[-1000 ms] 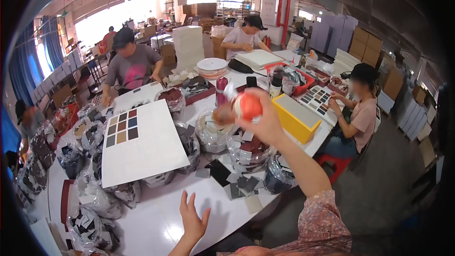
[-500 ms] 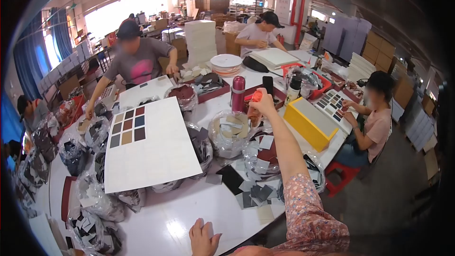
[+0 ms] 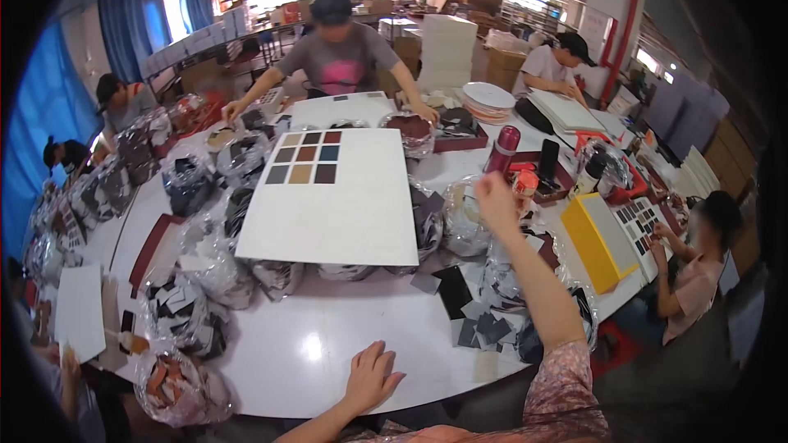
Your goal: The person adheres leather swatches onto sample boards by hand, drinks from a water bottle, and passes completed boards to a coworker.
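Note:
My left hand (image 3: pixel 371 379) lies on the white table near its front edge, fingers stretched out and nothing under them that I can see. Out over the table, my right hand (image 3: pixel 497 203) has its fingers curled in; what they hold, if anything, is hidden. Just right of it is a small bottle with an orange-red cap (image 3: pixel 524 181). A pink thermos (image 3: pixel 502 148) stands behind. Between my hands and the far side, a white board (image 3: pixel 336 213) with rows of coloured swatches rests on plastic bags of swatches.
Loose dark swatches (image 3: pixel 484 330) lie at front right, near a yellow box (image 3: pixel 595 246). Plastic bags of cut pieces (image 3: pixel 217 267) line the left. Several people work around the table, one reaching into bags at the far side (image 3: pixel 341 57). A phone (image 3: pixel 548 157) stands by the thermos.
The view has swung left. My right hand, earlier around the orange-capped bottle, is now left of it, and the bottle stays by the thermos. My left hand still lies on the table.

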The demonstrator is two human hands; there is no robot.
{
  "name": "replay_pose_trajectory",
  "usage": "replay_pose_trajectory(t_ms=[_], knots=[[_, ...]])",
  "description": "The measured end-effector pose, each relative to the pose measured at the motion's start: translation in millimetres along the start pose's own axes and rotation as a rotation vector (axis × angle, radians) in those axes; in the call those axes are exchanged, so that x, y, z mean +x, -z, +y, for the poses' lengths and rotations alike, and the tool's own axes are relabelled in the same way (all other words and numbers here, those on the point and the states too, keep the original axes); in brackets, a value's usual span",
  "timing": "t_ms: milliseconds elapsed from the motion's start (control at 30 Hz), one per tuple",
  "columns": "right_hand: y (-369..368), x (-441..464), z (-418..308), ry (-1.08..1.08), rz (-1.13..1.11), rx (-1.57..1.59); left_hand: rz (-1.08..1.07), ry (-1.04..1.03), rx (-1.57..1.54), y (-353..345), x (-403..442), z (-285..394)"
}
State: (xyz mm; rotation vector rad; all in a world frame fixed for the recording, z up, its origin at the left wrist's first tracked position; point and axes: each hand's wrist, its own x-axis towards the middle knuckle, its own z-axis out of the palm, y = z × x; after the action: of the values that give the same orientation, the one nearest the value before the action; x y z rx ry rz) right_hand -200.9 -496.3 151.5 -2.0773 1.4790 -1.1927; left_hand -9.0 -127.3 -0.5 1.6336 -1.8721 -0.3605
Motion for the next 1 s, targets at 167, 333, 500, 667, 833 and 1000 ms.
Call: replay_pose_trajectory(t_ms=[167, 333, 500, 667, 833, 1000], knots=[[-72, -89, -50, -0.481, -0.528, 0.61, 0.054, -0.04, 0.018, -5, -10, -3], [-81, -87, -66, -0.559, -0.421, 0.85, 0.116, -0.065, -0.005, -5, -18, -2], [-54, -95, -107, -0.473, -0.436, 0.907, 0.241, -0.042, -0.124, -21, -27, -22], [6, -123, -127, -0.219, -0.413, 1.226, 0.309, 0.235, -0.747, -29, -45, -69], [61, -145, -102, -0.164, -0.508, 1.225, 0.42, 0.408, -1.422, 80, -74, -87], [52, -143, -47, -0.204, -0.703, 0.883, 0.511, 0.189, -1.769, 171, -112, -57]])
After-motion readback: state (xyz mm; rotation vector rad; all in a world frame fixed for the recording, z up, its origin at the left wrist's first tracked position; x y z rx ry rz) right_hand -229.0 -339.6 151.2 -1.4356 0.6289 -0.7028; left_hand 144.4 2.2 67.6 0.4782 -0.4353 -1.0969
